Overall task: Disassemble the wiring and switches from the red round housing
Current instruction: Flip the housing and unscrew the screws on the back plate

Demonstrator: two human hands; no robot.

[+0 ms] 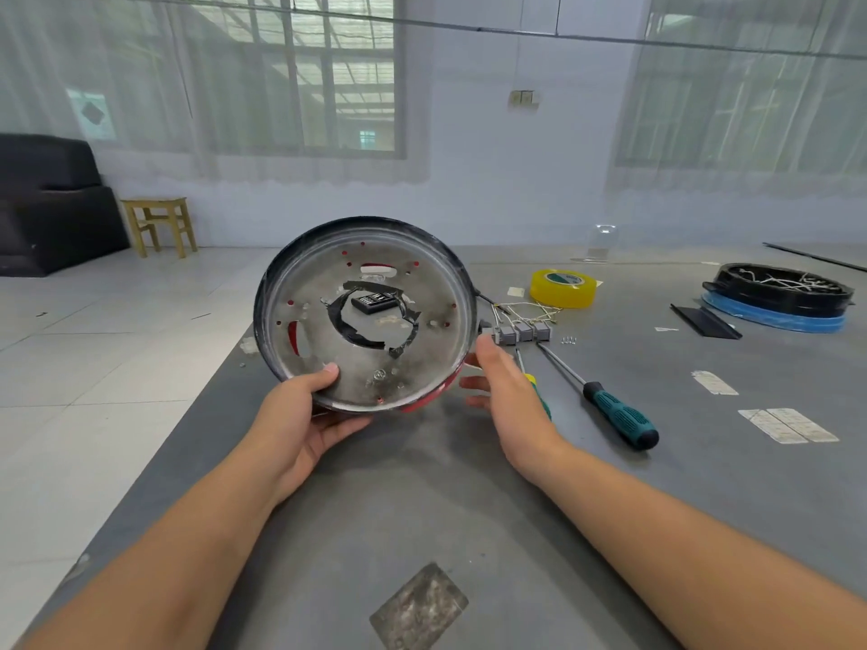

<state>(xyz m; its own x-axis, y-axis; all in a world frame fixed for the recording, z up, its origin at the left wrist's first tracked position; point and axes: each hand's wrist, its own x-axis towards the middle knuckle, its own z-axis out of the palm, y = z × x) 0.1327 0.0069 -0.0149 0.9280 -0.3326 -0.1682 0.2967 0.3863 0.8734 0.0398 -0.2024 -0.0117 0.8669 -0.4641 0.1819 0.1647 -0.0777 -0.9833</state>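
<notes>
The red round housing [422, 330] is tilted up off the grey table, its dull metal inside facing me, with a torn black ring around the centre hole. My left hand [305, 415] grips its lower rim, thumb inside the dish. My right hand [502, 382] is at the lower right rim, fingers fairly straight, thumb touching the edge. Three grey switches [523, 331] with thin wiring [525, 309] lie on the table just right of the housing.
Two screwdrivers lie by my right hand: a teal-handled one [619, 415] and a yellow-green one [535, 387], partly hidden. A yellow tape roll [563, 288] sits behind the switches. A black round part on a blue ring [779, 297] stands far right. Small screws [568, 340] lie nearby.
</notes>
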